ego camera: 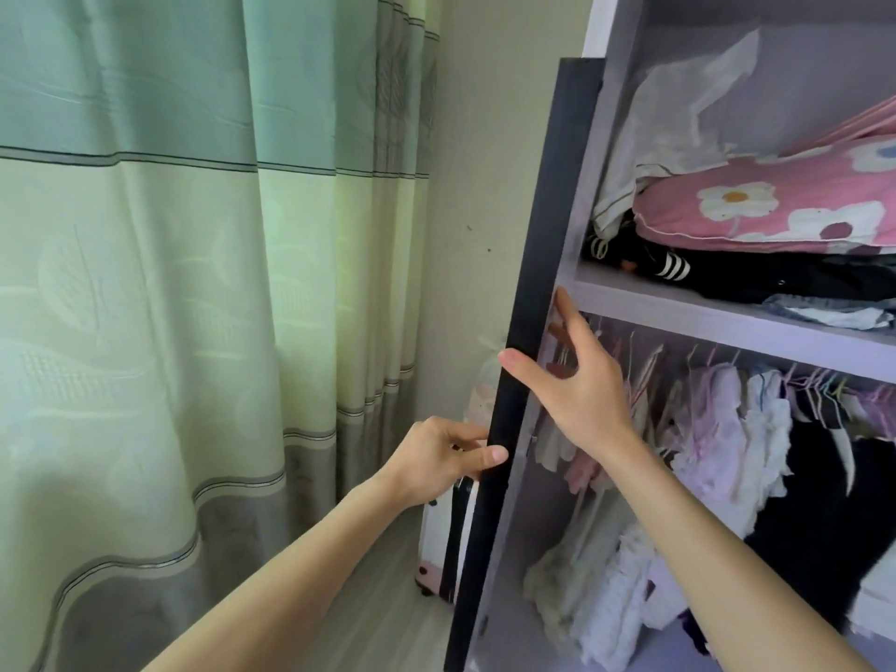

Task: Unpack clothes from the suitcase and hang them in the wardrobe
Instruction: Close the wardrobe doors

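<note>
Both hands were on the wardrobe door point(548, 235): the left hand point(441, 458) pinched its edge, while the right hand point(577, 395), just above that grip, pressed flat with fingers straight. Below and behind the grip stood the suitcase point(439, 531) (half hidden). Swung wider, the door would likely knock it or trap the left hand's fingers.

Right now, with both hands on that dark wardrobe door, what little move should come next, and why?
Probably steady the door with the right hand and lower the left hand to the suitcase. The wardrobe stands open, with hanging clothes showing. The suitcase stands upright just behind the door, below the left hand that grips its edge.
</note>
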Available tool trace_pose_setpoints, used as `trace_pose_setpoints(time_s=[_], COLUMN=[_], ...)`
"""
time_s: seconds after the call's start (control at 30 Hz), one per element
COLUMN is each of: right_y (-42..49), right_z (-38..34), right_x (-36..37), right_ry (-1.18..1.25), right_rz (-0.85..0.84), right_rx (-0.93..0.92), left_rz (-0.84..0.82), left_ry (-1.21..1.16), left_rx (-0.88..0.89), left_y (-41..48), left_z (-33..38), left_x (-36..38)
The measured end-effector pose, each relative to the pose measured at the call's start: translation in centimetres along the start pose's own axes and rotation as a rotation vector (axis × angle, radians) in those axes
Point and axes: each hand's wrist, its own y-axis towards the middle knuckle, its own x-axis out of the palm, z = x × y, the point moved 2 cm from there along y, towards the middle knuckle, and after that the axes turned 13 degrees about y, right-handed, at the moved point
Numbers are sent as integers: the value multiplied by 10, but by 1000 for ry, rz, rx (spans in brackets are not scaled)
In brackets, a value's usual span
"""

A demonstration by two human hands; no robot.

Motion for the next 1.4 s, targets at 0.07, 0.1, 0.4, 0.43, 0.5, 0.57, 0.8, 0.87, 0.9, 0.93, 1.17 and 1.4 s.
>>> trace_pose_setpoints(time_s=[0.07, 0.1, 0.4, 0.43, 0.5, 0.57, 0.8, 0.87, 0.9, 0.93, 1.17, 1.4], right_y=[-3, -8, -50, -52, -57, -60, -55, -45, -40, -34, 0, 52], right_z=[0, 4, 33, 36, 44, 57, 110, 120, 123, 127, 160, 198], right_x=[-12, -20, -99, -111, -140, -160, -244, -256, -261, -270, -301, -311], right_ry=[74, 82, 68, 64, 15, -102, -280, -321, -330, -338, -389, -484], right_rz=[-11, -15, 195, 220, 284, 305, 294, 283, 281, 284, 253, 267], right_rx=[1, 12, 120, 132, 155, 184, 304, 298, 300, 306, 354, 442], left_rz=[3, -6, -138, -148, -122, -38, 305, 364, 394, 421, 497, 634], left_ry=[-20, -43, 157, 233, 324, 388, 759, 870, 914, 957, 1075, 1122], left_rx=[39, 47, 205, 228, 278, 309, 511, 530, 532, 542, 510, 535], left_y=[1, 0, 21, 30, 51, 71, 147, 167, 175, 188, 239, 301], left_z=[10, 15, 63, 68, 84, 98, 173, 185, 188, 193, 194, 192], left_x=[9, 19, 96, 104, 121, 130, 171, 176, 176, 181, 210, 225])
